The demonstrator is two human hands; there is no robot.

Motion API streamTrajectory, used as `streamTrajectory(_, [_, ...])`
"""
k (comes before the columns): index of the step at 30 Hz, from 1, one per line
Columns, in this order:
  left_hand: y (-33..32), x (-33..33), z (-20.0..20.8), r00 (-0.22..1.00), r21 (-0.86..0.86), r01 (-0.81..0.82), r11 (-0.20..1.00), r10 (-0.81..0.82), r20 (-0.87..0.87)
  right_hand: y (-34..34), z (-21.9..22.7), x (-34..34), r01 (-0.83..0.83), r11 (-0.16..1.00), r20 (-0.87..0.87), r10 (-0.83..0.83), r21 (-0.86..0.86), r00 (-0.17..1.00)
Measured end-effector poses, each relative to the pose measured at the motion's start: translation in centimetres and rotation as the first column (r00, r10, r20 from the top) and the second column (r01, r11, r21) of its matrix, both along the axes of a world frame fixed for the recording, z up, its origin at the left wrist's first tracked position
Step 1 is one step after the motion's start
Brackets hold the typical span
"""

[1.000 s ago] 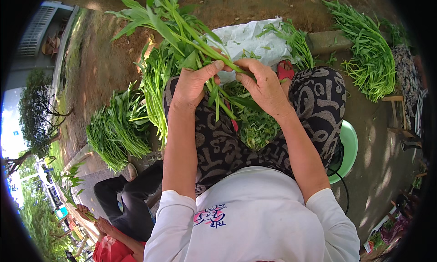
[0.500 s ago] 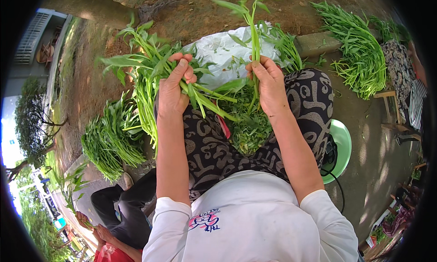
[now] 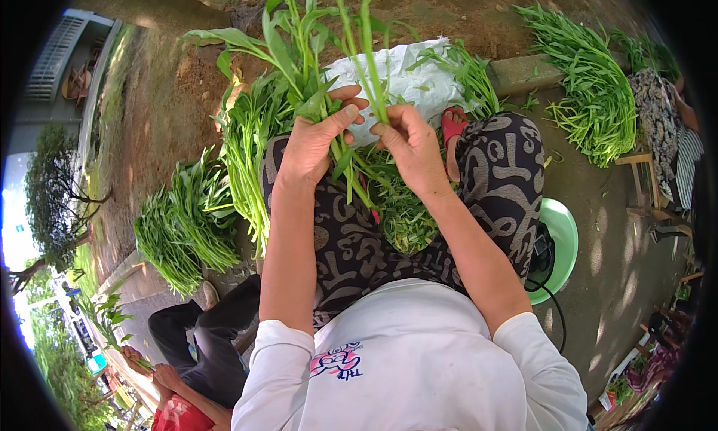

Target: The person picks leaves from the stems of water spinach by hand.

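Note:
My left hand (image 3: 314, 143) is closed around a small bunch of water spinach (image 3: 288, 53), leaves pointing up and away, cut stem ends reaching down past my wrist. Close to its right, my right hand (image 3: 410, 143) pinches a few more water spinach stems (image 3: 369, 57) between thumb and fingers, held upright. The hands are nearly touching, above my lap. Below them, between my knees, lies a heap of loose trimmed leaves (image 3: 404, 225). Past the hands a white plastic sack (image 3: 422, 75) is spread on the ground. A thick bundle of water spinach (image 3: 247, 161) rests beside my left knee.
More bundles (image 3: 183, 225) lie at left and a large pile (image 3: 587, 87) at far right by the curb (image 3: 523, 73). A green basin (image 3: 561, 240) holding a dark object stands by my right thigh. At lower left, another person's hands (image 3: 161, 371) hold stems.
My right hand has moved left with its stems, closing the gap to my left hand. The left hand's bunch has swung more upright and shifted right. A red sandal now shows by my right knee.

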State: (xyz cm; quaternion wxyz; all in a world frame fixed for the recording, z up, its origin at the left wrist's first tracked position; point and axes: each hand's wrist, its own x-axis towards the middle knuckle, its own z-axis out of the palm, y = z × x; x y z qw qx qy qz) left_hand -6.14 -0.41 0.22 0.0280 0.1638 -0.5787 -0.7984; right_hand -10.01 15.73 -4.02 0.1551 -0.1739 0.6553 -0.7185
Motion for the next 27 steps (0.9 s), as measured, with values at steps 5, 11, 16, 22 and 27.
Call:
streamTrajectory(5, [-0.2, 0.1, -0.1, 0.999, 0.001, 0.025, 1.000, -0.025, 0.024, -0.5, 0.7, 1.0, -0.025, 0.993, -0.120, 0.038, 0.113, 0.992])
streamTrajectory(11, [-0.4, 0.4, -0.1, 0.999, -0.032, 0.051, 0.998, -0.051, -0.005, -0.7, 0.6, 1.4, -0.027, 0.997, -0.222, 0.043, 0.074, 0.974])
streamTrajectory(16, [-0.3, 0.9, 0.8, 0.999, -0.010, 0.011, 1.000, -0.010, 0.042, 0.4, 1.7, 0.4, 0.002, 0.990, -0.186, 0.024, 0.141, 0.982])
streamTrajectory(22, [-0.8, 1.2, 0.4, 0.999, -0.031, 0.039, 0.999, -0.039, 0.024, 0.9, 0.9, -0.8, 0.287, 0.958, -0.352, -0.261, 0.022, 0.899])
streamTrajectory(27, [-1.2, 1.6, 0.2, 0.999, -0.024, 0.036, 0.999, -0.035, 0.012, 1.8, 1.6, -1.8, 0.422, 0.882, -0.633, -0.208, 0.208, 0.746])
